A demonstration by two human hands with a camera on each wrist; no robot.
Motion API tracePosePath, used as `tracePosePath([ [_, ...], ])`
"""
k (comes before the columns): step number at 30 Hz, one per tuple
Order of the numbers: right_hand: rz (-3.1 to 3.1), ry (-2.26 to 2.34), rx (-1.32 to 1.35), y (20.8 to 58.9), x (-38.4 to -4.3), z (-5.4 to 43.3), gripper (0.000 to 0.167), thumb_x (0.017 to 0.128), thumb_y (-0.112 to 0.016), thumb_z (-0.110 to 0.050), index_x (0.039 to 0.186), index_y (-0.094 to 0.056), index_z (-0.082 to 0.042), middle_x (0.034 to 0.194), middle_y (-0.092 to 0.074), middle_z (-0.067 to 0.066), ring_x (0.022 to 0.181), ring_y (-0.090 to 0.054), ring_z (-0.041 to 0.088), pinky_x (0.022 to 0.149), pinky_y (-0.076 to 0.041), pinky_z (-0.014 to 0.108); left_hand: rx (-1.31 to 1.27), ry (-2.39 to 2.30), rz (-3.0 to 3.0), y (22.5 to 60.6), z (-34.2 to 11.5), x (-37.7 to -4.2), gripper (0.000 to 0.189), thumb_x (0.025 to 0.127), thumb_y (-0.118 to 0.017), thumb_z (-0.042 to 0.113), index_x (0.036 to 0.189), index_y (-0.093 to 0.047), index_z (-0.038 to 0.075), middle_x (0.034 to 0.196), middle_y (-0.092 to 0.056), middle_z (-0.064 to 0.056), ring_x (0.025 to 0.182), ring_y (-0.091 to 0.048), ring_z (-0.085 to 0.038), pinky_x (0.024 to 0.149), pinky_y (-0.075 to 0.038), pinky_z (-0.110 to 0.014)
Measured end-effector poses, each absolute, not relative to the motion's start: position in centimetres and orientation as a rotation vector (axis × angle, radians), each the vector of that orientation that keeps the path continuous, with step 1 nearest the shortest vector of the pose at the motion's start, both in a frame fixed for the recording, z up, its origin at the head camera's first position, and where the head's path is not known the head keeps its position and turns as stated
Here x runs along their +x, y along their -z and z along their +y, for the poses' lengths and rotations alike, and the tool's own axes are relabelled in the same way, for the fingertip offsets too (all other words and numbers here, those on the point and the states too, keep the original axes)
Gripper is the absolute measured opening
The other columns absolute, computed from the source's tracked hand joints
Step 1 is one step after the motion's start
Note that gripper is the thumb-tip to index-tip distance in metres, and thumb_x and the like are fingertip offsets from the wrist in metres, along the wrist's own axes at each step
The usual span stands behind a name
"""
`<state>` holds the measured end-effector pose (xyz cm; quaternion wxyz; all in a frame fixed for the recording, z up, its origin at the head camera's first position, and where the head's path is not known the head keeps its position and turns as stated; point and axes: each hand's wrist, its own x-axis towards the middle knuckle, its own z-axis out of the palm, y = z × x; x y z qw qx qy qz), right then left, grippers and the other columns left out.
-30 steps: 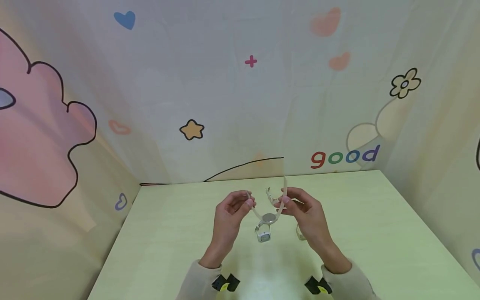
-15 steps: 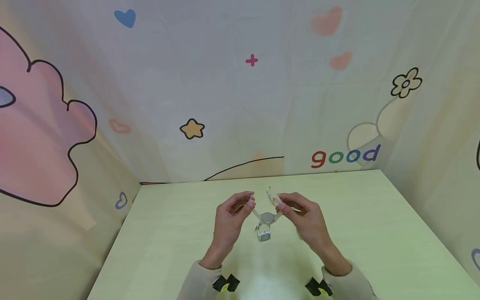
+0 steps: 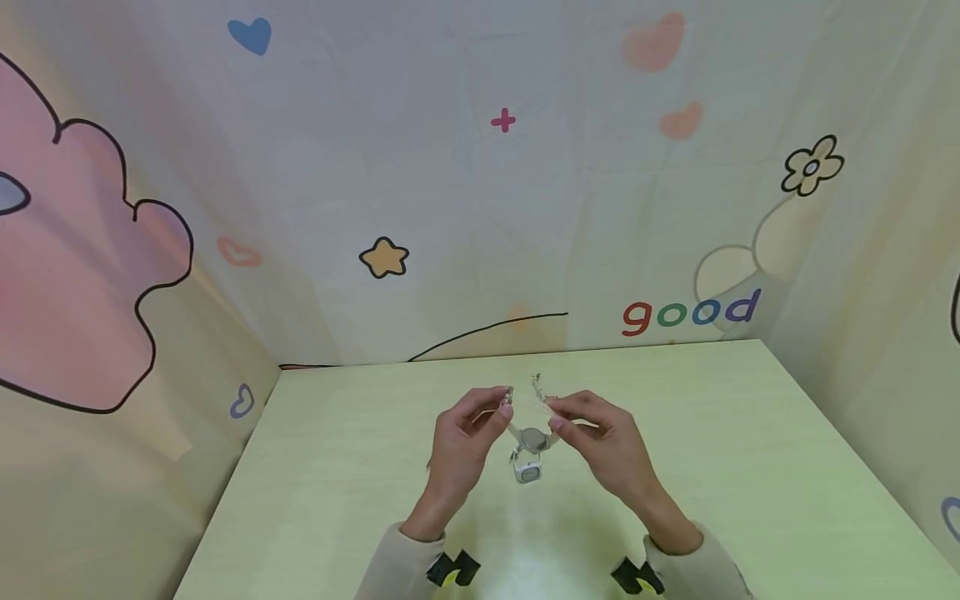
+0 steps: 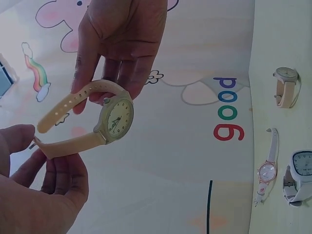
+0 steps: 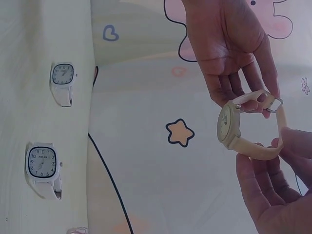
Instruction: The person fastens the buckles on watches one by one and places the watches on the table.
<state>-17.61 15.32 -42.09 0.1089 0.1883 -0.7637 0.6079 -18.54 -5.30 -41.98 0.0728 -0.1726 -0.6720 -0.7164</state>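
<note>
A cream wristwatch (image 4: 117, 119) with a round dial is held up between both hands, its strap bent into an open loop. My left hand (image 3: 462, 433) pinches the buckle end; the metal buckle (image 5: 276, 104) shows at its fingertips in the right wrist view. My right hand (image 3: 603, 437) holds the holed half of the strap (image 4: 80, 97) between thumb and fingers. The strap's free tip lies close to the buckle end, with a gap between them in the left wrist view. The dial hangs lowest in the head view, facing me.
On the pale table (image 3: 337, 483) lie a white square-dial watch (image 3: 528, 468), a slim white watch with a rose-gold rim (image 4: 267, 171) and a beige round-dial watch (image 4: 285, 85). Two square white watches (image 5: 42, 163) show in the right wrist view. A printed curtain (image 3: 450, 167) stands behind.
Both hands have come closer together. The holed strap end, which stood upright above my right hand, has bent over inward toward the buckle. The dial has shifted slightly left.
</note>
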Motion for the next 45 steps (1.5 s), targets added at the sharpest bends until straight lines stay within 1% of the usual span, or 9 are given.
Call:
tracePosePath([
  [2, -2.247, -1.784, 0.57, 42.15, -17.6, 15.3, 0.028, 0.093, -0.066, -0.011, 0.119, -0.07, -0.002, 0.105, -0.065, 0.017, 0.092, -0.066, 0.008, 0.083, -0.057, 0.022, -0.532, 2.143, -2.018, 42.03, -5.25, -18.51, 0.028, 0.094, -0.067, 0.015, 0.119, -0.067, 0.004, 0.113, -0.065, -0.016, 0.099, -0.063, -0.009, 0.093, -0.053, -0.021],
  [6, -2.263, -1.78, 0.564, 42.23, -17.58, 15.17, 0.026, 0.094, -0.066, -0.013, 0.118, -0.071, -0.004, 0.106, -0.066, 0.014, 0.094, -0.066, 0.008, 0.084, -0.057, 0.022, -0.572, 2.121, -2.017, 42.24, -5.14, -18.47, 0.027, 0.094, -0.066, 0.013, 0.119, -0.067, 0.001, 0.113, -0.064, -0.02, 0.099, -0.063, -0.008, 0.093, -0.053, -0.021],
  [13, -2.273, -1.772, 0.559, 42.28, -17.46, 15.04, 0.027, 0.093, -0.067, -0.013, 0.118, -0.07, -0.001, 0.105, -0.066, 0.017, 0.094, -0.067, 0.008, 0.084, -0.057, 0.022, -0.614, 2.098, -2.025, 42.64, -5.03, -18.49, 0.026, 0.094, -0.066, 0.011, 0.117, -0.068, 0.001, 0.113, -0.065, -0.017, 0.101, -0.063, -0.01, 0.096, -0.053, -0.023],
  [19, -2.285, -1.754, 0.546, 42.16, -17.32, 14.96, 0.025, 0.093, -0.068, -0.013, 0.116, -0.072, -0.006, 0.104, -0.067, 0.011, 0.094, -0.066, 0.007, 0.084, -0.056, 0.021, -0.617, 2.084, -2.045, 42.71, -5.07, -18.39, 0.024, 0.094, -0.067, 0.012, 0.116, -0.069, 0.002, 0.113, -0.065, -0.016, 0.102, -0.063, -0.011, 0.097, -0.052, -0.024],
  [26, -2.283, -1.686, 0.56, 42.14, -17.3, 14.79, 0.025, 0.092, -0.068, -0.013, 0.116, -0.072, -0.007, 0.103, -0.068, 0.008, 0.095, -0.065, 0.001, 0.083, -0.056, 0.019, -0.663, 2.04, -2.084, 42.55, -5.21, -18.23, 0.024, 0.093, -0.068, 0.012, 0.114, -0.07, 0.002, 0.108, -0.065, -0.016, 0.095, -0.06, -0.01, 0.091, -0.053, -0.021],
  [32, -2.276, -1.688, 0.562, 42.2, -17.29, 14.77, 0.023, 0.093, -0.068, -0.014, 0.115, -0.073, -0.008, 0.102, -0.068, 0.006, 0.097, -0.064, 0.003, 0.084, -0.056, 0.021, -0.661, 2.006, -2.146, 42.58, -5.35, -18.15, 0.022, 0.093, -0.068, 0.014, 0.113, -0.071, 0.005, 0.103, -0.064, -0.014, 0.088, -0.06, -0.009, 0.084, -0.053, -0.02],
  [39, -2.283, -1.641, 0.607, 42.42, -17.26, 14.59, 0.02, 0.092, -0.068, -0.014, 0.111, -0.075, -0.009, 0.102, -0.069, 0.004, 0.095, -0.065, 0.003, 0.082, -0.057, 0.022, -0.548, 2.048, -2.148, 42.65, -4.95, -17.99, 0.023, 0.093, -0.068, 0.018, 0.114, -0.071, 0.009, 0.108, -0.069, -0.011, 0.098, -0.065, -0.01, 0.094, -0.052, -0.022],
  [42, -2.284, -1.605, 0.611, 42.4, -17.25, 14.57, 0.02, 0.092, -0.069, -0.013, 0.111, -0.075, -0.009, 0.101, -0.069, 0.004, 0.094, -0.065, 0.003, 0.08, -0.057, 0.021, -0.562, 2.053, -2.119, 42.77, -4.78, -18.04, 0.023, 0.093, -0.068, 0.017, 0.114, -0.071, 0.008, 0.107, -0.068, -0.011, 0.097, -0.064, -0.009, 0.094, -0.051, -0.021],
  [45, -2.279, -1.585, 0.613, 42.35, -17.21, 14.58, 0.02, 0.091, -0.069, -0.012, 0.11, -0.075, -0.009, 0.1, -0.069, 0.003, 0.093, -0.065, 0.003, 0.079, -0.058, 0.022, -0.597, 2.063, -2.09, 42.84, -4.65, -18.1, 0.021, 0.093, -0.068, 0.015, 0.111, -0.071, 0.005, 0.105, -0.066, -0.013, 0.093, -0.061, -0.008, 0.092, -0.051, -0.02],
])
